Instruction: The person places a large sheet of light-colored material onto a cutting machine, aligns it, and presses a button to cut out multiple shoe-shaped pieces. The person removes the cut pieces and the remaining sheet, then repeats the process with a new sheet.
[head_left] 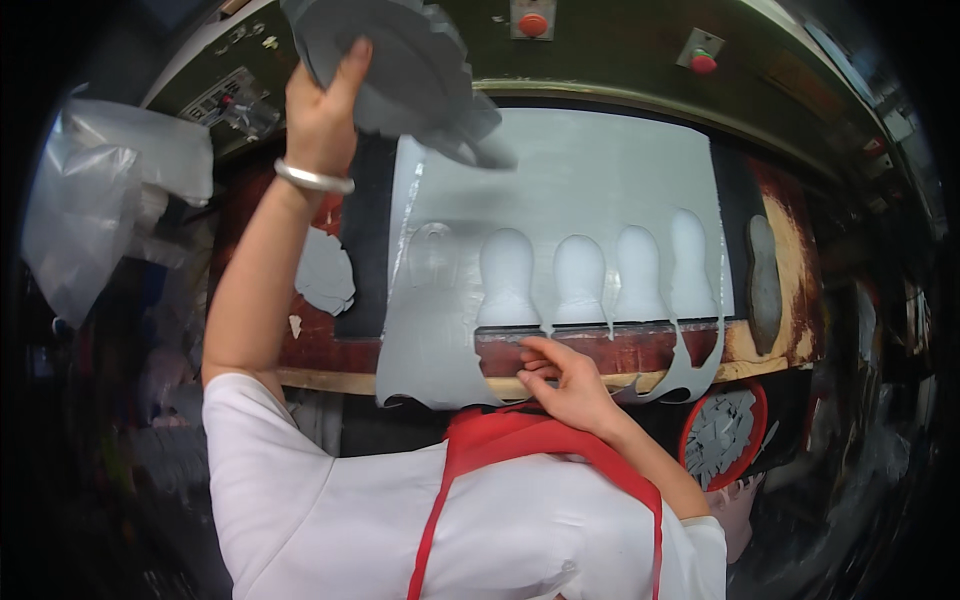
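Overhead, left hand point(318, 112) grips grey cutouts point(400, 62); right hand point(562, 382) touches grey sheet point(560, 180).

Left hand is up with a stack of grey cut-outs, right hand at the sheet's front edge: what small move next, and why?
Probably the right hand should pinch the grey sheet at its front edge and pull it forward: the sole-shaped holes already show empty, and the left hand is occupied gripping the grey cut pieces.

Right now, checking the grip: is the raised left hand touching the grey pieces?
Touching. The head view shows the left hand with fingers closed around the stack of grey pieces.
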